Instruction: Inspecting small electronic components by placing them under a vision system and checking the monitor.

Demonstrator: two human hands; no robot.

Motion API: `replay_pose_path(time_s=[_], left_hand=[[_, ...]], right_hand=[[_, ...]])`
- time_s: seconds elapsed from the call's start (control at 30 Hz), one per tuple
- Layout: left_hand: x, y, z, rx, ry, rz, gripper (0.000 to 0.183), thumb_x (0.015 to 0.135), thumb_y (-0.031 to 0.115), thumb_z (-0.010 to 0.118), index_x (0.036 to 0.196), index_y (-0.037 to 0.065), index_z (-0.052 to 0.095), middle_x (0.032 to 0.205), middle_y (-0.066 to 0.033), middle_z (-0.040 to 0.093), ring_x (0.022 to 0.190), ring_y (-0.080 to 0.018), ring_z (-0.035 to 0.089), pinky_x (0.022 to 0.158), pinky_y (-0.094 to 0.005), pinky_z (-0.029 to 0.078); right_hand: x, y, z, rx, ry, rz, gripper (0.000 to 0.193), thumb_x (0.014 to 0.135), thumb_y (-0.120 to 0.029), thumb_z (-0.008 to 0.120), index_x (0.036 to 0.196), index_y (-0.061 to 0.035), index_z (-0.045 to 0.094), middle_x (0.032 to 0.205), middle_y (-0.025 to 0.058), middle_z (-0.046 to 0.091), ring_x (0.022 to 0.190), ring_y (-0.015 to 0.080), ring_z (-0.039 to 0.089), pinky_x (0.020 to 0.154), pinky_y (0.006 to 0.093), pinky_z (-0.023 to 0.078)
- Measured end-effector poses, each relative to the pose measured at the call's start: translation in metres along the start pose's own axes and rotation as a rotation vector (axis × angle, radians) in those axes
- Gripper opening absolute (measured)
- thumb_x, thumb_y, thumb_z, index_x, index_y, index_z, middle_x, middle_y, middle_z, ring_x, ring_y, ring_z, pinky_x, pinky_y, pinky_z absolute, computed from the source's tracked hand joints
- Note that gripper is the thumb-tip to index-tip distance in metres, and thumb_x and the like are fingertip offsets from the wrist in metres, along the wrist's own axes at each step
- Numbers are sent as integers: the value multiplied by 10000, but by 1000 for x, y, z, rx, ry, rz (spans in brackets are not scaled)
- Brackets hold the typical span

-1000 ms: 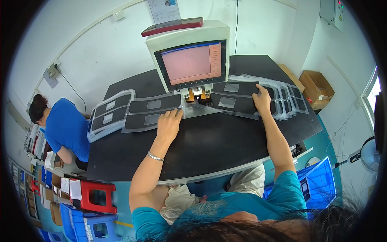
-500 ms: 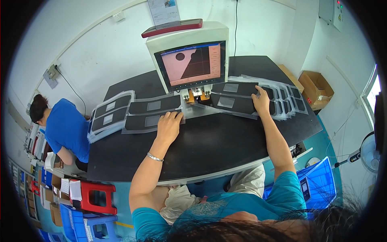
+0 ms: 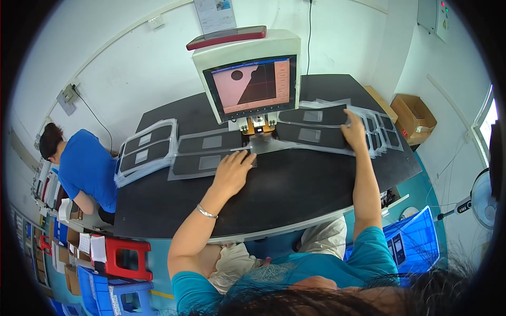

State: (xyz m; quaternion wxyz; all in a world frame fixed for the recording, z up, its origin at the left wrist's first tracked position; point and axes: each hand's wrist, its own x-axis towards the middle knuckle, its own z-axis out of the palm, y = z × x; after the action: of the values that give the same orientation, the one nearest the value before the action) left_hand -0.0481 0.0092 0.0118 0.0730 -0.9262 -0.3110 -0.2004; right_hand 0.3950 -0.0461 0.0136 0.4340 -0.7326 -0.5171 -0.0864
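Observation:
My left hand (image 3: 232, 171) lies over the right end of a clear-edged black sheet (image 3: 191, 164) with pale rectangular windows, left of the inspection machine. Its fingers are stretched out and rest on the sheet; it is open. My right hand (image 3: 356, 131) touches the right part of a similar black sheet (image 3: 295, 132) on the machine's right side, thumb and forefinger apart, so it is open too. Between the two sheets is the machine's metal plate (image 3: 263, 145), under an orange-edged head (image 3: 260, 128). The monitor (image 3: 250, 84) above shows a pink and dark magnified shape with a dark circle.
Stacks of similar sheets lie at the table's left (image 3: 146, 150) and right (image 3: 380, 128). A red device (image 3: 226, 38) rests on the machine. Cardboard boxes (image 3: 414, 118), a fan (image 3: 482, 200), a blue crate (image 3: 419, 242) and a red stool (image 3: 126, 258) stand around. Another person (image 3: 87, 168) works at far left.
Both hands have slid to the right, and the black sheets under them have shifted right with them. The monitor's picture looks the same.

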Motion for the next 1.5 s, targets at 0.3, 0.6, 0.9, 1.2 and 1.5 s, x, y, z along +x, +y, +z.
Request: replay_pose_path(time_s=[0.3, 0.6, 0.9, 1.2, 1.5], left_hand=[[-2, 42, 5, -50, 35, 83, 371, 965, 204, 581, 1324, 110, 595, 1313, -136, 617, 1211, -322, 581, 972, -423, 507], [3, 39, 10, -33, 62, 96, 371, 957, 204, 597, 1319, 119, 603, 1308, -128, 618, 1205, -315, 585, 969, -421, 510], [0, 36, 7, -82, 8, 70, 411, 956, 267, 609, 1342, 130, 581, 1350, -115, 586, 1254, -311, 547, 1003, -429, 487], [-3, 23, -13, -185, -82, 100, 486, 902, 252, 680, 1363, 151, 565, 1395, -111, 552, 1279, -319, 525, 1049, -439, 456], [8, 8, 8, -120, -30, 24, 375, 962, 266, 602, 1314, 135, 613, 1374, -102, 575, 1262, -312, 543, 1025, -444, 469]], right_hand=[[-3, 17, -12, -238, 91, 33, 565, 750, -154, 754, 1285, -63, 596, 1360, 213, 512, 1271, 390, 496, 1065, 433, 424], [-16, -26, 20, -53, -98, -150, 495, 776, -139, 733, 1251, -50, 627, 1371, 192, 521, 1263, 371, 519, 1050, 416, 445], [-14, -22, 22, -22, -115, -142, 454, 784, -139, 725, 1222, -52, 646, 1354, 186, 542, 1247, 370, 535, 1038, 415, 455], [-17, -25, 21, 16, -124, -164, 419, 780, -136, 720, 1185, -45, 664, 1299, 183, 581, 1213, 369, 559, 1028, 418, 457], [-19, -31, 20, 41, -122, -172, 393, 775, -116, 715, 1157, -33, 669, 1249, 177, 610, 1190, 359, 574, 1024, 414, 454]])
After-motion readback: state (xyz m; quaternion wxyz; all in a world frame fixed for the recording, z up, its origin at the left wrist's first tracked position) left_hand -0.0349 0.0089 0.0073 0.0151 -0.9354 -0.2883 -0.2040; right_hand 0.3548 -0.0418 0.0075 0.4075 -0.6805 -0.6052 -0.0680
